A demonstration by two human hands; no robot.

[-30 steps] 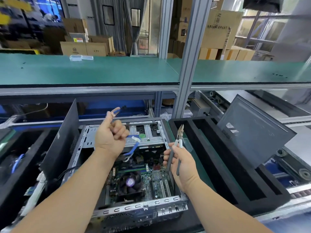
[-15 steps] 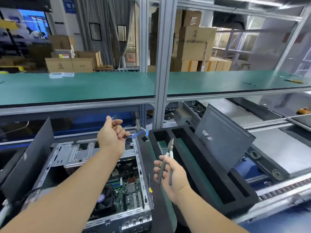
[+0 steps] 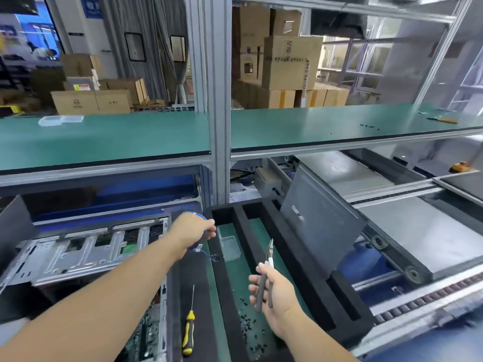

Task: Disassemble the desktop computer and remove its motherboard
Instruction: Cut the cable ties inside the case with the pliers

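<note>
Left hand (image 3: 192,232) grips a thin blue cable (image 3: 201,250) just right of the open computer case (image 3: 86,253); cable looks light, floppy, best held near its plug. Right hand (image 3: 274,296) grasps pliers (image 3: 265,278). Motherboard (image 3: 146,335) sits inside the case: stiff, fragile, take by its edges.

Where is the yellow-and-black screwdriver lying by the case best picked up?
By the handle of the screwdriver, from above. It lies flat and free on the dark strip beside the computer case, its thin shaft pointing away from the person.
</note>
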